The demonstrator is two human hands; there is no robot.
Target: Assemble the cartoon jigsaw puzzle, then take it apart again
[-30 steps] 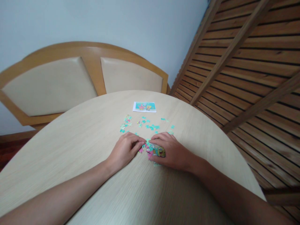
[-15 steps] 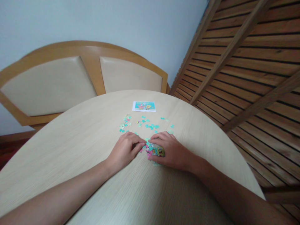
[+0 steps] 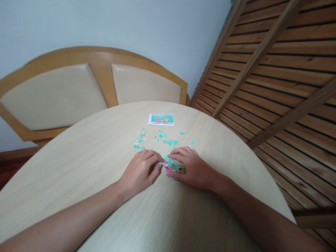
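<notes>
A partly joined jigsaw puzzle (image 3: 174, 166) with cartoon figures, one pink and one yellow, lies flat on the table. My right hand (image 3: 197, 169) spans it from the right, fingers along its far side and thumb across its near side, covering part of it. At the puzzle's left edge is my left hand (image 3: 143, 166), its fingers curled and thumb drawn in around a small puzzle piece (image 3: 153, 167). Most of that piece is hidden by the fingers. Several loose turquoise pieces (image 3: 170, 142) are scattered just beyond both hands.
Farther back on the round wooden table (image 3: 105, 147) lies a picture card (image 3: 161, 119) with the same cartoon figures. More loose pieces (image 3: 140, 140) are grouped at the left. Behind stands a padded bench back (image 3: 110, 56); a slatted wooden panel (image 3: 275, 77) slopes at the right.
My left thumb has pulled back slightly from the puzzle's left edge, and the left hand has shifted a little nearer. My right hand stays almost still on the puzzle.
</notes>
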